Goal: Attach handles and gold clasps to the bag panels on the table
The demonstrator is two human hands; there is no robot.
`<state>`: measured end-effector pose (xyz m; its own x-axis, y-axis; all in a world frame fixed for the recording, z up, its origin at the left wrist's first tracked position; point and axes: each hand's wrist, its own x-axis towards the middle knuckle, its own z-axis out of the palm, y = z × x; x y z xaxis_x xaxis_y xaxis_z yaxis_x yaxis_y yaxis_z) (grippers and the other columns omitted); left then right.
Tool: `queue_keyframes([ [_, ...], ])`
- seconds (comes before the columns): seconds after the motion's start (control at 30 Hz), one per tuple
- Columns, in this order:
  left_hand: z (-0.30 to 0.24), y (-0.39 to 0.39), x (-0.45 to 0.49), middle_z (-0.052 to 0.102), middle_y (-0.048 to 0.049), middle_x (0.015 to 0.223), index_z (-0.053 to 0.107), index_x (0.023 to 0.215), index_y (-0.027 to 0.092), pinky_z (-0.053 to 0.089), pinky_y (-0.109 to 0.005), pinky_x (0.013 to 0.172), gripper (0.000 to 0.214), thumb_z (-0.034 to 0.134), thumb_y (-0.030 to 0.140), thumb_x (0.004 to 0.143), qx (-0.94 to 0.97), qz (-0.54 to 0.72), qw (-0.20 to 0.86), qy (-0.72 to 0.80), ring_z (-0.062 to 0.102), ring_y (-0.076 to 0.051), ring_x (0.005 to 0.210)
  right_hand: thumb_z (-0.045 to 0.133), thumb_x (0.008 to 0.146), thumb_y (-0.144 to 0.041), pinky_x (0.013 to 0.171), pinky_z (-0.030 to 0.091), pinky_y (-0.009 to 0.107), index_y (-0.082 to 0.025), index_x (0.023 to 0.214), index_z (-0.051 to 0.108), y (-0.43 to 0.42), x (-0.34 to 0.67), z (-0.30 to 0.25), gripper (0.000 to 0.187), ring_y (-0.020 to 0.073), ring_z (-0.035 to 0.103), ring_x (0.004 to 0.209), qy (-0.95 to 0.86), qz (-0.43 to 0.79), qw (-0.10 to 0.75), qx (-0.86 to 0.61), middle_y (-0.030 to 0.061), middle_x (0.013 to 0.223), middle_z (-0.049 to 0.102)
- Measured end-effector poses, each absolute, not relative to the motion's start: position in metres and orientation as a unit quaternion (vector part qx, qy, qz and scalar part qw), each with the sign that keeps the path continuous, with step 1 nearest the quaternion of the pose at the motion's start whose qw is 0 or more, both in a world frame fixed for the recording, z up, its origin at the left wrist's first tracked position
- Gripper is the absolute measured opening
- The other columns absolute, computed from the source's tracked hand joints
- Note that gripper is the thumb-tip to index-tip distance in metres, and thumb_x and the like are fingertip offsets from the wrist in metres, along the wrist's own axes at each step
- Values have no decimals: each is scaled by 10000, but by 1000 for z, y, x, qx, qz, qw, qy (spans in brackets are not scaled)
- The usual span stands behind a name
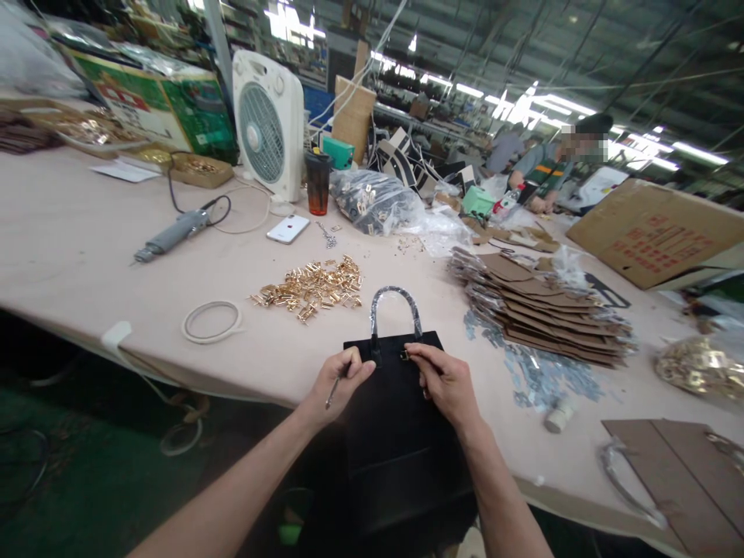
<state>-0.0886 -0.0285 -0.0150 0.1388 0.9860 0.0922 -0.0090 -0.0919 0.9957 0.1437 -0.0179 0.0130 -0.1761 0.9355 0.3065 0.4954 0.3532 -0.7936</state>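
A black handbag (pixel 401 426) leans against the table's front edge, its arched handle (pixel 395 291) wrapped in clear film. My left hand (pixel 342 381) is closed at the bag's upper left, beside the handle's left base. From that fist sticks a thin dark metal rod (pixel 333 393); its other end is hidden in my fingers. With thumb and fingertips, my right hand (pixel 445 380) pinches a small gold buckle (pixel 405 356) against the bag near the handle's right base. Beyond the bag lies a loose pile of gold hardware pieces (pixel 317 287).
A tape roll (pixel 212 321), a grey corded power screwdriver (pixel 174 235) and a phone (pixel 288 229) lie to the left, before a white fan (pixel 268 124). Stacked brown panels (pixel 540 310) are at right, near a cardboard box (pixel 663 232). Another person (pixel 549 170) works farther back.
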Motion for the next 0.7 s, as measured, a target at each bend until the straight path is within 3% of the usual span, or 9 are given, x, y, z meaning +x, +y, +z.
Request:
queue_keyframes([
  [0.1, -18, -29, -88, 298, 65, 645, 308, 661, 221, 277, -277, 626, 484, 641, 440, 935, 552, 493, 510, 439, 283, -122, 634, 570, 1040, -265, 838, 632, 333, -281, 1139, 762, -14, 146, 19, 216, 176, 739, 845, -777, 219, 380, -452, 48, 1155, 770],
  [0.2, -21, -28, -88, 300, 65, 650, 309, 662, 219, 281, -276, 631, 490, 643, 448, 937, 554, 499, 502, 438, 286, -119, 637, 640, 1009, -265, 979, 593, 371, -272, 1150, 749, -11, 148, 23, 179, 224, 720, 1083, -813, 180, 363, -418, 60, 1131, 767],
  [0.7, -24, -30, -86, 279, 69, 634, 293, 653, 215, 278, -262, 609, 528, 633, 500, 938, 549, 502, 498, 447, 264, -111, 615, 570, 1038, -260, 921, 602, 340, -268, 1149, 751, -1, 148, 31, 213, 216, 723, 1037, -855, 143, 288, -407, 78, 1128, 754],
])
